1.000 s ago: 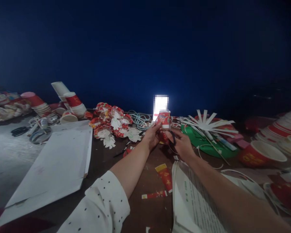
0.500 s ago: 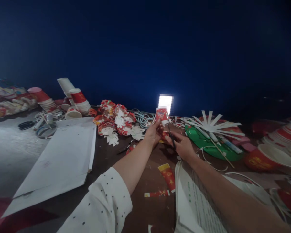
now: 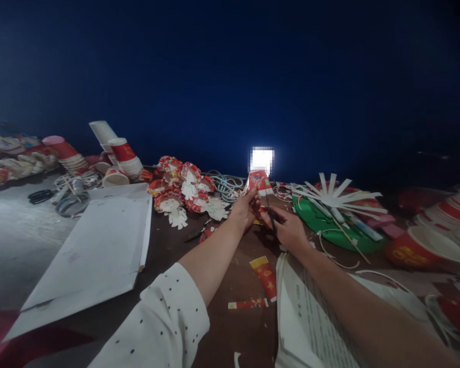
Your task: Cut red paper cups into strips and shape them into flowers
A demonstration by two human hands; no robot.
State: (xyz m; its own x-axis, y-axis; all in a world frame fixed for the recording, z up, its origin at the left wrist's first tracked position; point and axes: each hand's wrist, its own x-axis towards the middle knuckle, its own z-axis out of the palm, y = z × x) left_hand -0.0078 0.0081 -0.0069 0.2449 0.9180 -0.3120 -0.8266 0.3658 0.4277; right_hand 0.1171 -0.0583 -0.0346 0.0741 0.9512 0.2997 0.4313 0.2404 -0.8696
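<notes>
Over the far side of the brown table, my left hand (image 3: 246, 208) is closed round a red and white printed piece of paper cup (image 3: 259, 182), held up between thumb and fingers. My right hand (image 3: 289, 228) grips dark-handled scissors (image 3: 270, 214), their blades pointing up at the lower right part of the cup piece. How far the blades are parted I cannot tell. Below my hands lie a red and gold cut strip (image 3: 264, 278) and a narrower red strip (image 3: 249, 304).
Decorated paper figures (image 3: 187, 189) lie left of my hands, with stacked paper cups (image 3: 124, 156) further left. A white board (image 3: 95, 245) covers the left side. To the right are a green disc (image 3: 310, 214) under a white strip fan (image 3: 333, 194), a red bowl (image 3: 425, 248) and printed paper (image 3: 306, 317).
The cup piece has turned, its right side now tilting outward and showing a green patch. The scissor blades have dropped lower against it. Both hands stay in nearly the same place.
</notes>
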